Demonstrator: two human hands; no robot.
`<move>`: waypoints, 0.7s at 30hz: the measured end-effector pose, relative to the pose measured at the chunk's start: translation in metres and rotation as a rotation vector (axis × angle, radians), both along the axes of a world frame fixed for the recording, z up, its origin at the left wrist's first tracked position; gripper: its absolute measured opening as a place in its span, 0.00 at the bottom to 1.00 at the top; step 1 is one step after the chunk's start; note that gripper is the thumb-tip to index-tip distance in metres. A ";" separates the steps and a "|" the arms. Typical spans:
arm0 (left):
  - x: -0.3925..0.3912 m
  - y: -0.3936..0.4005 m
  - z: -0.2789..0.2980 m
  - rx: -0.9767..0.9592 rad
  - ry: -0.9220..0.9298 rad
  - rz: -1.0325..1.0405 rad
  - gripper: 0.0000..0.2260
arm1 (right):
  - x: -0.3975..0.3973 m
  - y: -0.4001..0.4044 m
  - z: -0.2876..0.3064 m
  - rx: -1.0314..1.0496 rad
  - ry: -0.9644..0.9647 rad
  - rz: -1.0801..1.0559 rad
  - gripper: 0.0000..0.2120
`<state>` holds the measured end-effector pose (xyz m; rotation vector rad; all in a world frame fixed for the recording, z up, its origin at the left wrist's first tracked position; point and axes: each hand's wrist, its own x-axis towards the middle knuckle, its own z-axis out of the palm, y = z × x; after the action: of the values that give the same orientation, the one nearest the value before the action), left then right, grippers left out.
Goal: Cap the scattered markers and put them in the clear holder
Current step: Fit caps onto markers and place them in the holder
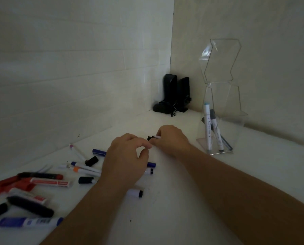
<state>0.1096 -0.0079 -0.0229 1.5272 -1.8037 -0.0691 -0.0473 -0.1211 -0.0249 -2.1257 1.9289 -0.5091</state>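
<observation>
My right hand (170, 139) grips a small white marker with a black cap (152, 137) sticking out to the left. My left hand (128, 156) hovers just left of it, fingers curled with thumb and forefinger near the cap, holding nothing that I can see. The clear holder (216, 138) stands to the right with three markers upright in it, one with a light blue cap (206, 105). Several markers and caps lie scattered on the white table at left: a red marker (50, 183), a loose black cap (91, 161), a blue marker (27, 222).
A white wall runs along the left and back. Two black speakers (176, 92) and a black mouse (161, 107) sit in the far corner. The holder's open clear lid (221, 61) rises behind it against the right wall.
</observation>
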 end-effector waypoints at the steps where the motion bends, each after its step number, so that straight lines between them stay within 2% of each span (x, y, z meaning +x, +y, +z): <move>1: 0.002 0.000 0.000 0.005 -0.002 0.007 0.08 | -0.004 0.006 0.000 -0.024 0.009 0.025 0.20; 6: 0.003 0.001 0.002 0.033 -0.014 0.037 0.09 | -0.020 0.036 0.001 -0.042 0.003 0.110 0.21; 12: -0.009 0.000 -0.002 0.082 -0.159 0.099 0.13 | -0.018 0.057 -0.007 -0.086 -0.084 0.140 0.23; 14: -0.012 -0.004 -0.001 0.092 -0.219 0.142 0.14 | -0.022 0.058 -0.007 -0.104 -0.183 0.150 0.25; 17: -0.014 -0.011 0.002 0.117 -0.292 0.193 0.15 | -0.038 0.056 0.005 -0.151 -0.369 0.134 0.20; 19: -0.017 -0.013 0.004 0.158 -0.313 0.201 0.14 | -0.051 0.053 0.009 -0.142 -0.325 0.118 0.18; 21: -0.021 -0.014 0.003 0.193 -0.336 0.207 0.13 | -0.059 0.052 0.007 -0.030 -0.228 0.113 0.24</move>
<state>0.0884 -0.0223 -0.0195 1.9504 -1.9261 0.1251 -0.1066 -0.0688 -0.0182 -2.0780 1.6786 -0.7270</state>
